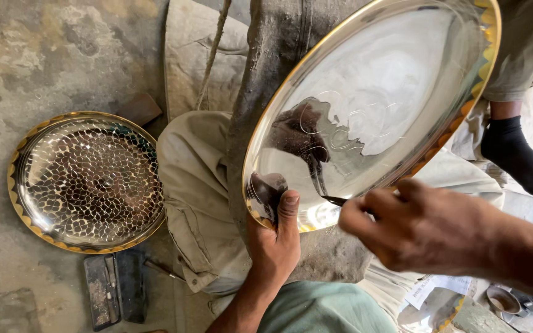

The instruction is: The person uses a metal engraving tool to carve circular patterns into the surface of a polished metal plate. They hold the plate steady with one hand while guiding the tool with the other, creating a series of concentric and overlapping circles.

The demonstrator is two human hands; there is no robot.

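My left hand (274,242) grips the lower rim of a large shiny metal plate (396,80) with a gold zigzag border, tilted up over a grey block on my lap. Faint curved lines are scratched into its mirror surface. My right hand (414,225) is closed around a thin dark engraving tool (334,200), whose tip rests on the plate near its lower edge. The hands and tool are reflected in the plate.
A second round plate (86,182) with a dense scale pattern and gold rim lies on the concrete floor at left. Dark flat boxes (115,287) sit below it. Another person's leg in a black sock (516,154) is at the right. Small metal items lie at bottom right.
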